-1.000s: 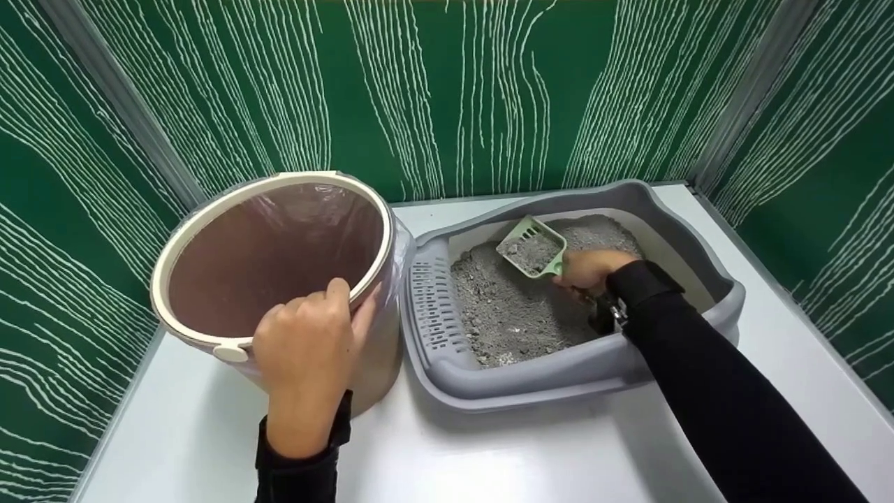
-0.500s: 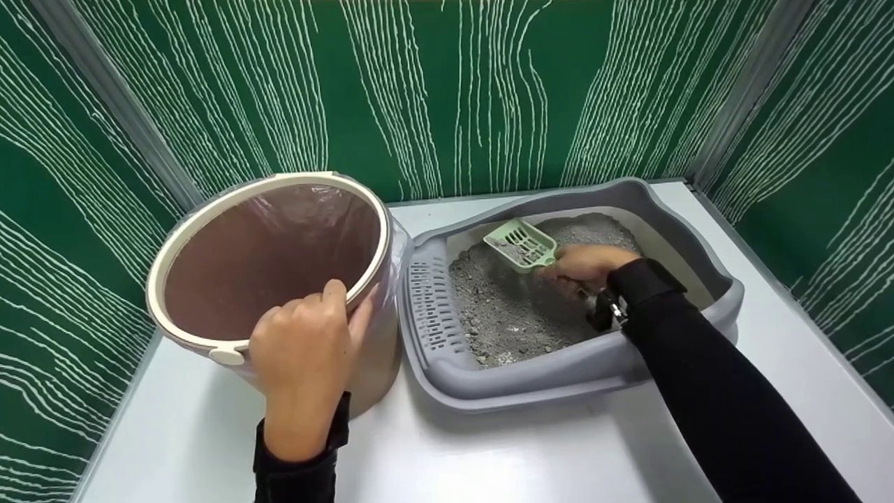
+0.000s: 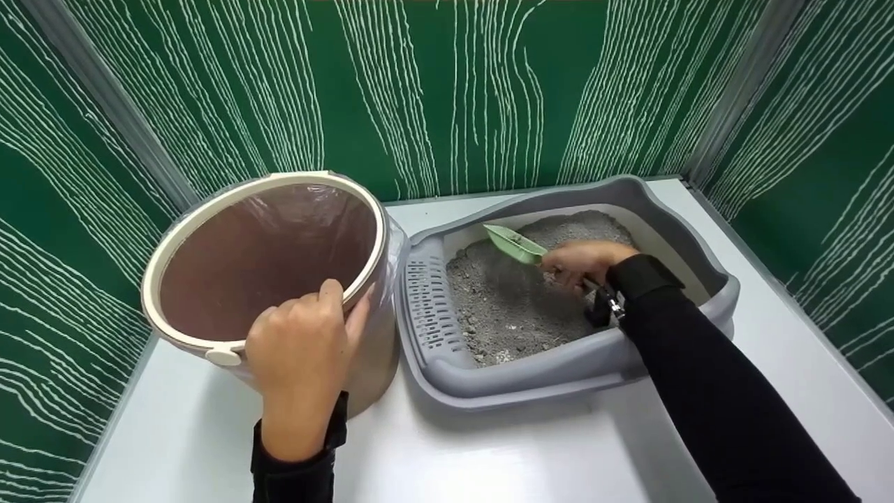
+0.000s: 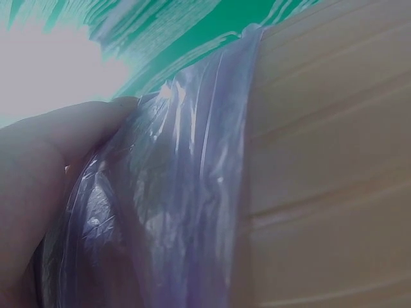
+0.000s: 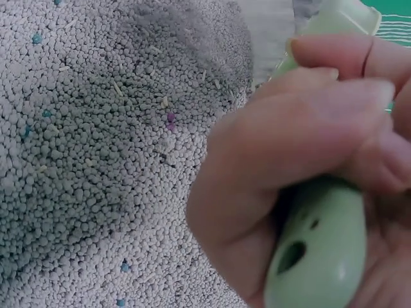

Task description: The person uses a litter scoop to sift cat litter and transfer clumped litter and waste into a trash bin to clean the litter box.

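Note:
My left hand (image 3: 304, 349) grips the near rim of a beige trash bin (image 3: 370, 370), fingers curled over the cream ring and thumb outside. In the left wrist view, the clear plastic liner (image 4: 192, 179) hangs down over the bin's ribbed outer wall. With curled fingers my right hand (image 3: 583, 262) holds a light green litter scoop (image 3: 515, 246) by its handle. The scoop head is tilted on its side above the grey litter (image 3: 517, 307). In the right wrist view the handle (image 5: 321, 250) sticks out of the fist, over grey granules with a few blue and purple specks.
The grey litter box (image 3: 489, 383), with a slotted ledge on its left, stands right beside the bin. Both are on a white table (image 3: 461, 461). Green panels (image 3: 482, 91) with white wavy lines enclose the back and sides.
The scoop, heaped with litter a second ago, has emptied to little or none visible. It has shifted slightly left and turned onto its side. The left hand keeps its grip.

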`<state>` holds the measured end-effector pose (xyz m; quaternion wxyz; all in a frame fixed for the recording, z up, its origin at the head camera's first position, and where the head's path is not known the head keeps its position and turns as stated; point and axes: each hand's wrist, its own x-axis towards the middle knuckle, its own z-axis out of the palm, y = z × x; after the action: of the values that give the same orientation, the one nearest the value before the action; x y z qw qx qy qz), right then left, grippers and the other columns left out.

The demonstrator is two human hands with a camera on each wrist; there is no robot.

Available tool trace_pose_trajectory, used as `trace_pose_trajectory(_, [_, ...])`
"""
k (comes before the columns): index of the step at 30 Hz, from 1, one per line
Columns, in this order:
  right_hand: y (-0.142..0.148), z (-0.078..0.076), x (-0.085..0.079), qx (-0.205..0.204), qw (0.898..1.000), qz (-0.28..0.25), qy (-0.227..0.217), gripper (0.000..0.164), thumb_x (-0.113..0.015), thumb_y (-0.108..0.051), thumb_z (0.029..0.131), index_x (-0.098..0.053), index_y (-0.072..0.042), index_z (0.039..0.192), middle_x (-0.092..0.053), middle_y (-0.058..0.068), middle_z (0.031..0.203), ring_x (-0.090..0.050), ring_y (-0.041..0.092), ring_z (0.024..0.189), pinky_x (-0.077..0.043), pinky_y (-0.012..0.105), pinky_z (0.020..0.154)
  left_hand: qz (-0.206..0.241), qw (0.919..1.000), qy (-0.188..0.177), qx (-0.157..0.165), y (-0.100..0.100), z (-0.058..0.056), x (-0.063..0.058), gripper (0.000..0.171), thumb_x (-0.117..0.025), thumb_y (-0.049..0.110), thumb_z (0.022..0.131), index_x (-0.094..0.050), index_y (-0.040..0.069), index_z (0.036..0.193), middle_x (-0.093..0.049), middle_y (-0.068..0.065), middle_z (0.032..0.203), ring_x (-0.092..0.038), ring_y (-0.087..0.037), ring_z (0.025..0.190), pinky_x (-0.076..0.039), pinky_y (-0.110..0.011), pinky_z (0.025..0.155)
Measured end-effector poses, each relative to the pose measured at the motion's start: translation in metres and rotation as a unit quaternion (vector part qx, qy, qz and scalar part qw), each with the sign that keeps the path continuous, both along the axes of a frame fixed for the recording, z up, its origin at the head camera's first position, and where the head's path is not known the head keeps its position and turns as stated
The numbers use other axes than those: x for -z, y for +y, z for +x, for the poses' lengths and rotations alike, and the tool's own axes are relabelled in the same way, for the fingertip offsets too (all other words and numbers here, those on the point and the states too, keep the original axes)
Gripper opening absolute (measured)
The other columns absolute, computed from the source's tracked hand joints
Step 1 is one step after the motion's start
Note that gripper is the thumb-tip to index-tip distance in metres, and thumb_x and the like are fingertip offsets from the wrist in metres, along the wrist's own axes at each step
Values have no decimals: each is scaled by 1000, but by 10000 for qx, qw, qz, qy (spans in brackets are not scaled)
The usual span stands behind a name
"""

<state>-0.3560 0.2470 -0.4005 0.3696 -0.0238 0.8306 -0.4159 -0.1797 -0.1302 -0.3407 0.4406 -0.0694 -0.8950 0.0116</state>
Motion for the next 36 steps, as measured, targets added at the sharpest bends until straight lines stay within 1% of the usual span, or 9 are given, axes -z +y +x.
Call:
trace_pose_trajectory(4, [1,-1,2,-15,9999,-121,-115,23,-47,-21,102,-54,-6,118,-45,-9,71,-39,3,56,-40,20,56,21,10000,-69,12,1,0,-1,44,-82,38,84,-58,4,70,-55,-12,49,-58,-34,45,-39,-41,44])
trace_pose_trajectory(6, [2,0,2,-14,9999,-118,-70,27,-52,-22,102,-54,-4,122,-47,-10,70,-41,2,56,-40,20,56,30,9999,-96,23,1,1,-1,44,-82,39,85,-59,4,71,-56,-12,49,-59,-35,45,-39,-42,44])
trace_pose_trajectory(8, [3,2,2,-54,9999,-4,99,32,-57,-23,101,-54,-2,126,-51,-9,73,-46,3,59,-42,20,58,38,9999,-110,38,1,1,-1,44,-81,39,85,-59,4,71,-56,-12,50,-59,-35,45,-40,-42,44])
trace_pose_trajectory(12, [4,3,2,-197,9986,228,442,34,-59,-27,102,-53,-2,125,-55,-7,76,-52,7,63,-45,23,61,52,9999,-109,48,1,1,0,44,-81,39,85,-58,4,71,-56,-12,50,-59,-35,46,-40,-43,44])
trace_pose_trajectory(19, [5,5,3,-353,9939,720,760,35,-57,-30,104,-54,-2,126,-54,-5,77,-53,9,67,-45,25,64,63,9999,-74,62,1,1,1,44,-82,37,84,-57,5,69,-54,-11,49,-58,-35,45,-39,-42,44])
trace_pose_trajectory(23, [6,7,1,-432,9902,915,968,33,-56,-34,104,-54,-5,121,-56,-5,78,-52,9,68,-44,26,65,85,9999,50,49,1,1,1,45,-82,38,84,-55,6,67,-54,-11,48,-57,-35,44,-38,-42,43])
trace_pose_trajectory(26, [6,7,0,-418,9909,880,930,34,-56,-34,104,-53,-6,121,-57,-7,78,-51,8,66,-43,25,64,79,9999,114,40,1,1,1,47,-82,39,84,-53,7,66,-53,-10,47,-57,-34,43,-37,-42,43])
trace_pose_trajectory(30, [3,6,-2,-421,9932,756,780,39,-57,-31,104,-54,-2,129,-58,-8,77,-50,6,65,-43,22,61,51,9999,107,41,1,0,1,47,-82,39,84,-53,6,66,-52,-9,46,-56,-33,42,-36,-40,43])
trace_pose_trajectory(36, [-2,5,-10,-780,9899,935,724,48,-59,-36,103,-55,-2,136,-57,-8,79,-49,6,65,-42,22,60,59,10000,34,33,1,0,1,47,-81,40,85,-54,6,66,-51,-9,46,-56,-33,42,-36,-40,43])
